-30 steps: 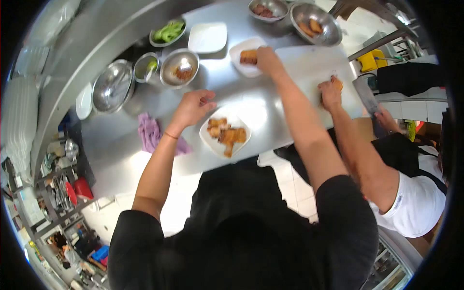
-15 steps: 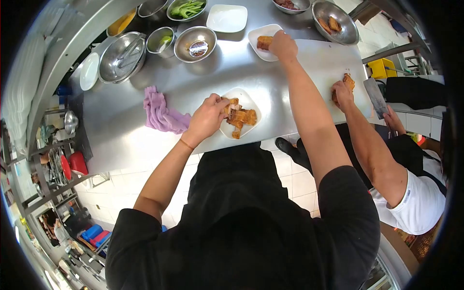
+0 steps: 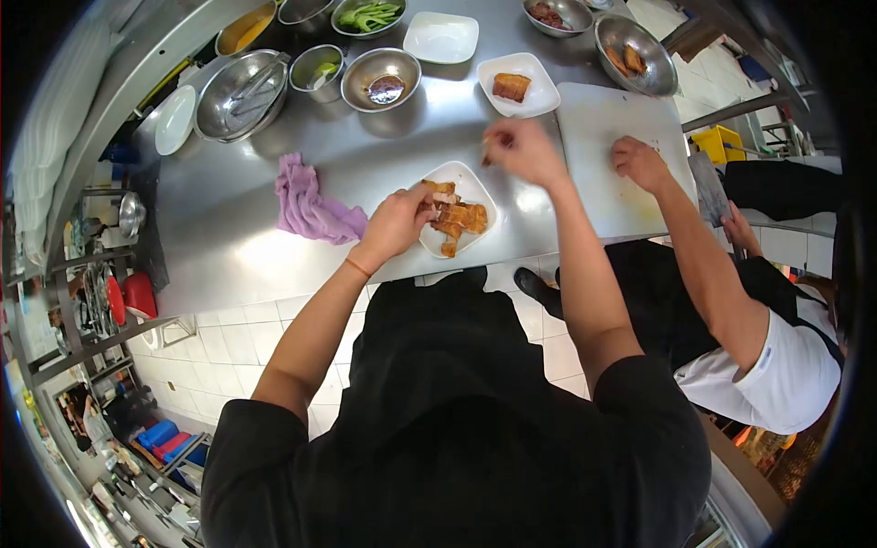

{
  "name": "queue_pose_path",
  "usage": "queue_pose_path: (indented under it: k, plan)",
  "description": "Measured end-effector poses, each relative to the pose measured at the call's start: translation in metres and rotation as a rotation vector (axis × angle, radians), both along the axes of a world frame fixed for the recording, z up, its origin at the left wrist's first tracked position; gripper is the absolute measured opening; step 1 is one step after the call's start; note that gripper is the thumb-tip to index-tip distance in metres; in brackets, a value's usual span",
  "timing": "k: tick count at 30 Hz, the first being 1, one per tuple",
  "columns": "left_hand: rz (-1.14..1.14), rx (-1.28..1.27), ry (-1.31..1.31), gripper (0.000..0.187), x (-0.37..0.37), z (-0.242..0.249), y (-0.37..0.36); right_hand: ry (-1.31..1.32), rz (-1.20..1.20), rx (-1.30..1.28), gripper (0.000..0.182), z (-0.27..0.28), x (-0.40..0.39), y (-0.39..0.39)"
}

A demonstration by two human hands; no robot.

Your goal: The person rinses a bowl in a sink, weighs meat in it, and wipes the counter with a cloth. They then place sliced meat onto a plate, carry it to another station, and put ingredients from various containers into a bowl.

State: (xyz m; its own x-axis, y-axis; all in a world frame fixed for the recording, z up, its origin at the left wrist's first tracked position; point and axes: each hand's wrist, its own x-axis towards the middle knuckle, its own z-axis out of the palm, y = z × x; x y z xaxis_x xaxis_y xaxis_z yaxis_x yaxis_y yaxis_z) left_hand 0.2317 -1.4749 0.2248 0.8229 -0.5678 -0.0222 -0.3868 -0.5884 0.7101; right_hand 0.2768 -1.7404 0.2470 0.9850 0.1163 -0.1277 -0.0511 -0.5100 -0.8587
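Observation:
My left hand [image 3: 400, 219] is at the left side of the near white plate [image 3: 487, 196], its fingers closed on a piece of browned meat [image 3: 442, 188]. More browned pieces [image 3: 464, 217] lie heaped on that plate. Between the two plates, my right hand [image 3: 527, 152] hangs over the steel table, its fingers pinched round a small brown piece [image 3: 487, 157], blurred by motion. Beyond it, a square white dish [image 3: 543, 91] holds a browned chunk [image 3: 512, 87].
A co-worker's hand [image 3: 642, 164] rests over a white cutting board [image 3: 585, 137]; their other hand holds a cleaver [image 3: 709, 187]. A purple cloth [image 3: 315, 205] lies left. Steel bowls [image 3: 381, 80] and a white dish [image 3: 440, 38] line the back.
My right hand has moved from the far dish back toward me, with a piece in its fingers. The meat under the co-worker's hand no longer shows on the board.

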Motion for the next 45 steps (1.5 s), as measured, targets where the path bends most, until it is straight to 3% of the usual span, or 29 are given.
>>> queue_pose_path:
  k: [1,3,4,6,9,13,20,23,25,29,31,34,38,41,43,45]
  plan:
    - [-0.003,-0.002,-0.003,0.022,-0.001,-0.002,0.0,0.062,0.09,0.127,0.024,-0.007,-0.01,0.011]
    - [0.125,-0.109,0.053,0.026,-0.003,-0.007,0.001,-0.206,0.227,-0.054,0.023,-0.027,-0.022,0.036]
    - [0.121,-0.109,0.053,0.026,-0.003,-0.007,0.001,-0.206,0.223,-0.055,0.023,-0.028,-0.026,0.048]
    - [0.123,-0.04,0.07,0.029,-0.004,-0.006,0.002,-0.069,0.313,-0.141,0.022,-0.028,-0.032,0.069]
    - [0.178,-0.043,0.072,0.029,-0.007,-0.009,0.0,-0.083,0.36,-0.266,0.019,-0.03,-0.036,0.085]
    - [0.207,-0.03,0.052,0.03,-0.008,-0.011,-0.001,0.015,0.42,-0.184,0.018,-0.028,-0.035,0.087]
    - [0.248,-0.14,0.051,0.032,-0.014,-0.012,-0.001,0.087,0.211,0.072,0.022,-0.033,-0.039,0.085]
    - [0.248,-0.083,0.043,0.03,-0.015,-0.015,0.001,0.112,0.318,0.037,0.023,-0.03,-0.034,0.081]
    - [0.246,-0.038,0.012,0.027,-0.016,-0.013,0.001,-0.163,0.384,-0.186,0.024,-0.035,-0.029,0.076]
    - [0.242,-0.054,0.035,0.022,-0.015,-0.013,0.0,-0.151,0.35,-0.192,0.022,-0.048,-0.025,0.081]
    - [0.235,-0.064,0.063,0.022,-0.014,-0.015,0.001,-0.23,0.42,-0.315,0.025,-0.054,-0.025,0.088]
    - [0.231,-0.092,-0.019,0.021,-0.014,-0.016,0.002,-0.296,0.38,-0.401,0.026,-0.056,-0.031,0.095]
    - [0.309,-0.172,0.065,0.018,-0.016,-0.004,0.002,-0.269,0.275,-0.389,0.026,-0.055,-0.033,0.093]
    - [0.343,-0.212,0.127,0.019,-0.012,0.001,0.002,-0.276,0.161,-0.162,0.025,-0.056,-0.033,0.079]
    - [0.358,-0.23,0.133,0.021,-0.008,0.004,0.003,-0.039,0.037,0.275,0.028,-0.041,-0.036,0.07]
    - [0.357,-0.221,0.203,0.021,0.0,0.008,0.0,-0.036,0.048,0.333,0.032,-0.048,-0.035,0.065]
